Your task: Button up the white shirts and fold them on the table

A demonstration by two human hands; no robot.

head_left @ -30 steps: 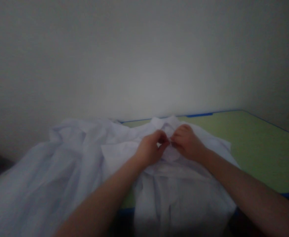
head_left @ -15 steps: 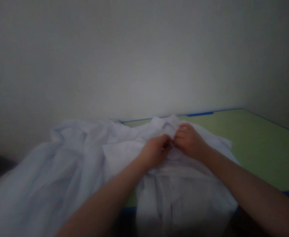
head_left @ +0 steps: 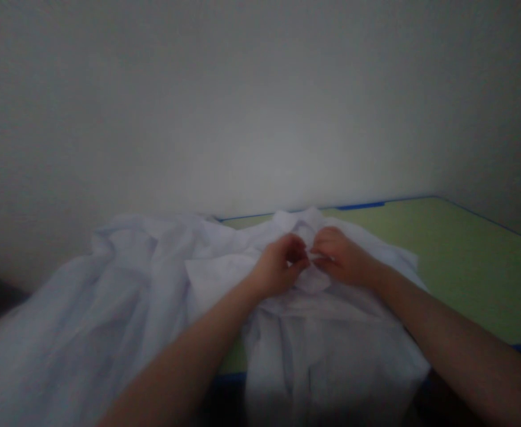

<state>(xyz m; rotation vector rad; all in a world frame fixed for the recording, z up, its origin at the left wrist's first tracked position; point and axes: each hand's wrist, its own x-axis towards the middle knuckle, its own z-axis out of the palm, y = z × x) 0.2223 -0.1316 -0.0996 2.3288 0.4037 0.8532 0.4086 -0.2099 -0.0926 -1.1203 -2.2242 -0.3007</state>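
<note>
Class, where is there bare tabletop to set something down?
Widest: the green tabletop, bordered by the white cloth, right forearm and blue edging. A thin strip shows behind the cloth. Crowded: the left, under heaped fabric, and the middle, around the left hand and right hand.

Compared with half a second ago, the left hand [head_left: 278, 267] arches higher, and the right hand [head_left: 342, 256] shows thumb and fingers parted.

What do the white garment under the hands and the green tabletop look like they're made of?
The white garment looks like thin, matte cloth, perhaps cotton or a blend: it creases and drapes softly, without shine. The green tabletop seems a rigid board, dull-finished: it lies flat with no clear glare, though the blur leaves wood, plastic or laminate open.
</note>
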